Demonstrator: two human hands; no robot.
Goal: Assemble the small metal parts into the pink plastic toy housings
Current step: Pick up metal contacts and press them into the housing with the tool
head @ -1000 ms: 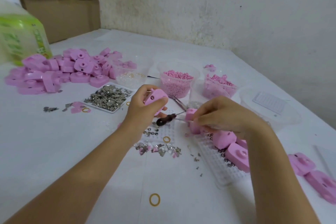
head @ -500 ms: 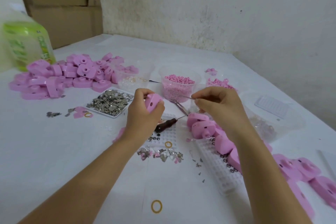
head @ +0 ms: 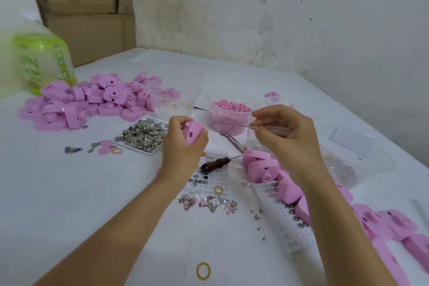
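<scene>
One uncountable heap of pink plastic toy housings [head: 92, 102] lies at ten o'clock of the left hand [head: 183, 146], and one white tray of small silver metal parts [head: 142, 150] at nine. That hand curls round one pink housing [head: 196, 129]; at three o'clock the right hand [head: 290, 139] pinches one thin metal-tipped tool [head: 251, 126]. At its six o'clock, at least four more pink housings [head: 262, 167] sit on one white grid tray [head: 285, 227].

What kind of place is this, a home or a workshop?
Probably a small hand-assembly workshop: a heap of pink housings, a tray of small metal parts, and stacked cardboard boxes.
</scene>
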